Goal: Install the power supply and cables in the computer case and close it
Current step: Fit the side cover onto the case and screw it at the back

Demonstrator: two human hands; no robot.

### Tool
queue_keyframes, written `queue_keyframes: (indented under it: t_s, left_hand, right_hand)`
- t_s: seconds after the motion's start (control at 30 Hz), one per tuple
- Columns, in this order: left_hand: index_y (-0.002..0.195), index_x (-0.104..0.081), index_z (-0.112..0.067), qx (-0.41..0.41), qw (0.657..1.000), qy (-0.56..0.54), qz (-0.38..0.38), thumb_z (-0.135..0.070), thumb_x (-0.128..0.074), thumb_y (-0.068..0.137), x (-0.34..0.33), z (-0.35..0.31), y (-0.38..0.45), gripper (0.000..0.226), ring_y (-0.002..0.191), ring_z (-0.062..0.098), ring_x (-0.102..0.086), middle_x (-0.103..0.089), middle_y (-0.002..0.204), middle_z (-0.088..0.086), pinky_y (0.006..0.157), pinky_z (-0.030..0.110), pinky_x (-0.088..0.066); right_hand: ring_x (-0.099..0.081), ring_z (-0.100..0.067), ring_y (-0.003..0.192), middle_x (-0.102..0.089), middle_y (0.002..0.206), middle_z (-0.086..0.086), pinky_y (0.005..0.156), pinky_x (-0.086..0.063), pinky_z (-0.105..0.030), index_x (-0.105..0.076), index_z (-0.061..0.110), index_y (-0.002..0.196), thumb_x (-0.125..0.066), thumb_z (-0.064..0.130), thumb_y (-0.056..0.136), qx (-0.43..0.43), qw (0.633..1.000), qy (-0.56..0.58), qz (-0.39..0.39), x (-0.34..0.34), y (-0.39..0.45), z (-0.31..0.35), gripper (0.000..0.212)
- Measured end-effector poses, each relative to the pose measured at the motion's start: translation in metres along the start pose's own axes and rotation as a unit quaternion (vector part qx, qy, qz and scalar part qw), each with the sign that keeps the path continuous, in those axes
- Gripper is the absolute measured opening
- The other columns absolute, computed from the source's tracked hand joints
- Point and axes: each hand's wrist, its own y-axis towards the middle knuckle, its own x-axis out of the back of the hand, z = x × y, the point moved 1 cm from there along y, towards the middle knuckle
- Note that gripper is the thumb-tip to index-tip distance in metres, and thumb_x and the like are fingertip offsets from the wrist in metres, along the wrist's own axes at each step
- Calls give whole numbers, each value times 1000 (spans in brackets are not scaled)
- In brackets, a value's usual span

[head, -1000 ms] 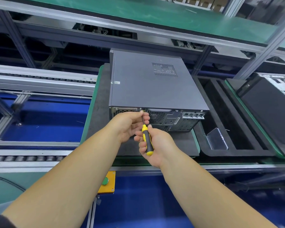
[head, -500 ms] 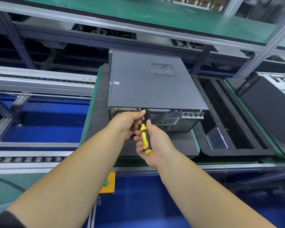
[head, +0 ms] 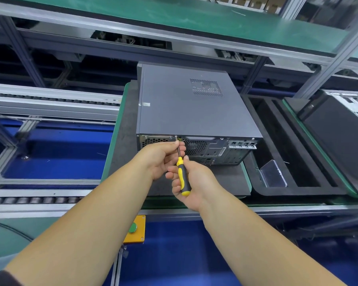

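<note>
A green-topped shelf on aluminium framing runs across the far side, and roller conveyor rails stretch along the left. The grey computer case lies flat with its cover closed on a dark foam pad, which sits on a green-edged pallet. The case fills the far and middle part of the pad, its rear panel facing the pad's near edge. A perforated vent patch sits toward the far right corner of the lid, and a small silvery sticker lies near the lid's left edge; its writing is too small to read, as is the label on the rear panel.

Just right of the pad, a black foam tray with long compartments holds a clear plastic box in its near left compartment. Beyond it at the right edge lies a second dark case.

The left hand has its fingers curled, pinching the metal shaft of the screwdriver close to the rear panel's upper edge, beside the fan grille. The right hand wraps its fingers around the yellow-and-black handle, tip aimed at a screw point near the panel's top. Below the near rail, a yellow box with a green button is mounted; no lettering is legible on it.
</note>
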Motion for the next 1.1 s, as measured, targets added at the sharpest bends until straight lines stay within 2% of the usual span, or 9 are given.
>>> queue_keyframes:
  t_s: [0.13,0.23,0.37,0.47,0.57,0.67,0.8,0.93,1.1]
  left_hand:
    - [93,-71,-7,-3,1000,1,-18,-14,-65,90,0,1,4,9,63,7,-69,-74,75,2,49,15,-51]
    - [87,-69,-8,-4,999,6,-40,-16,-70,87,-1,1,5,9,56,5,-64,-71,68,0,47,13,-47]
    - [82,-66,-8,1,998,21,-63,-18,-72,86,-6,1,5,13,45,4,-53,-67,59,-3,42,14,-40]
    - [81,-66,-8,2,998,16,-68,-18,-72,85,-7,1,6,12,45,5,-52,-66,58,-3,46,15,-41]
    - [83,-67,-9,-5,997,17,-73,-18,-73,85,-7,1,7,11,54,6,-55,-68,60,-3,59,18,-44]
    - [90,-69,-9,-5,998,14,-56,-21,-73,85,-5,2,5,14,60,7,-60,-70,69,-1,53,17,-49]
    - [95,-73,-8,-3,1000,-4,-2,-21,-59,95,0,1,1,18,72,11,-71,-75,82,3,57,21,-55]
    - [95,-71,-7,-16,1000,2,-20,-13,-60,94,-2,0,1,12,64,6,-69,-74,74,1,54,17,-54]
    - [92,-70,-7,-17,999,-9,-34,-13,-63,92,-3,2,4,10,60,5,-68,-73,71,0,53,14,-53]
  right_hand:
    - [-53,-11,45,-56,63,-5,43,-46,-22,-65,6,94,-73,35,87,31,999,2,-10,-1,0,-2,31]
    - [-57,-13,49,-61,66,-6,46,-49,-24,-67,4,92,-60,40,95,30,999,-4,-21,-3,1,-4,37]
    - [-49,-10,38,-56,51,-2,39,-43,-18,-67,3,94,-47,46,101,4,1000,20,-12,-6,3,-3,48]
    - [-49,-10,41,-54,59,-4,39,-43,-20,-68,5,96,-61,46,94,20,999,25,-5,-4,4,-4,41]
    - [-52,-11,41,-54,61,-5,40,-44,-21,-66,6,92,-74,31,87,56,998,13,-17,-1,3,-7,27]
    - [-56,-12,43,-58,59,-5,42,-47,-23,-66,3,92,-71,30,90,71,997,-3,-29,0,2,-6,28]
    - [-54,-10,44,-59,57,-3,42,-46,-20,-67,3,86,-57,38,98,54,998,-18,-39,-3,1,-2,38]
    - [-50,-9,47,-56,56,-2,44,-43,-20,-68,4,84,-48,40,102,39,998,-26,-35,-2,2,-2,45]
    - [-55,-13,52,-57,69,-6,46,-48,-23,-68,7,94,-71,40,88,45,999,-14,-22,0,4,-3,34]
